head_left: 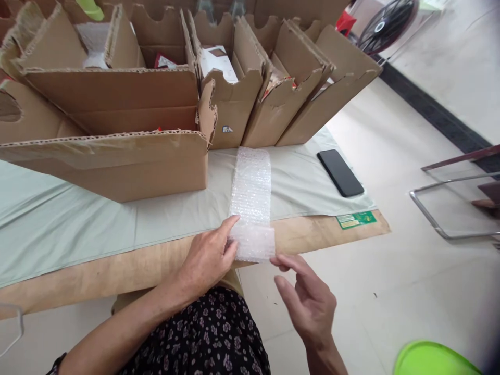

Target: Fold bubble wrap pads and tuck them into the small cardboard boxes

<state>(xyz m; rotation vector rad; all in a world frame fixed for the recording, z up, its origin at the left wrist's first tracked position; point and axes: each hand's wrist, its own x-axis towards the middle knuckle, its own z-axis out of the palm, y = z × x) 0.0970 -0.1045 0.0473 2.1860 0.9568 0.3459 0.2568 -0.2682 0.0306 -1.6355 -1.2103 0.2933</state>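
A strip of clear bubble wrap (251, 187) lies lengthwise on the cloth-covered table, its near end folded or layered at the wooden edge. My left hand (211, 255) rests at the left side of that near end, index finger extended onto the wrap and thumb beside it. At the right near corner is my right hand (307, 297), thumb and fingers apart, fingertips close to the wrap's edge, with nothing seen in its grasp.
Cardboard boxes (167, 166) with items inside line the back of the table (156, 229). A black phone (340, 173) lies at the right. Beyond are a fan (385, 26), a metal-framed chair (433, 224) and a green round object (433, 359) below right.
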